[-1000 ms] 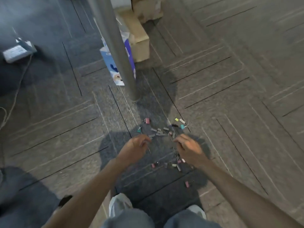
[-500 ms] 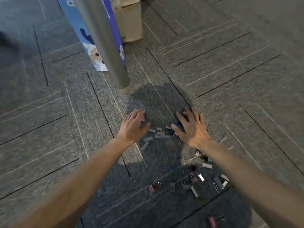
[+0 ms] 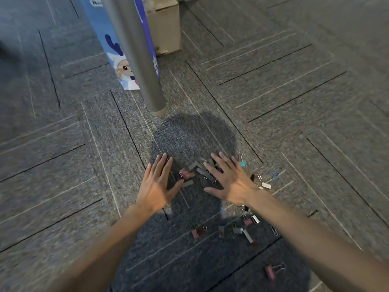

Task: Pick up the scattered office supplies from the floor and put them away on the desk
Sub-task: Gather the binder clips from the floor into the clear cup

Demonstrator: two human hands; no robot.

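Grey carpet tiles (image 3: 294, 102), and both hands are low over them: left hand (image 3: 156, 187) and right hand (image 3: 230, 182), fingers spread straight, gripping nothing. Small grey and pink metal binder clips (image 3: 196, 171) lie bunched between the palms. More loose clips (image 3: 246, 226) lie scattered beside the right forearm.

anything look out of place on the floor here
Yes: binder clips lie strewn over the carpet, a cluster between the left hand and right hand, more trailing beside the right forearm, and one pink clip alone nearest the camera.
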